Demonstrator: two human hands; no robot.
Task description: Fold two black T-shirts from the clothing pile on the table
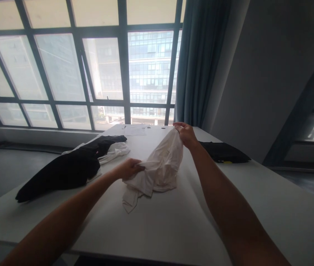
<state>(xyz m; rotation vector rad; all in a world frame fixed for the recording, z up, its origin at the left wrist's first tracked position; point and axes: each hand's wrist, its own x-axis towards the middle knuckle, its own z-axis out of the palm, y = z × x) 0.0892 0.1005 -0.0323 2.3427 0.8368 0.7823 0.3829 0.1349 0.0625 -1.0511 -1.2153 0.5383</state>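
A white cloth garment (162,170) hangs between my two hands over the middle of the table, its lower edge and one loose corner lying on the tabletop. My left hand (129,169) is closed in a pinch on its left side, low above the table. Higher and farther right, my right hand (185,133) grips the top of the fabric and lifts it into a slanted fold. The garment is crumpled, and I cannot tell which kind it is.
Black clothing (68,168) lies heaped at the table's left, with white fabric (115,151) beside and beneath it. A dark folded garment (223,152) rests on the right. Papers (134,130) lie at the far end of the white table (151,236), before windows and a curtain (201,66).
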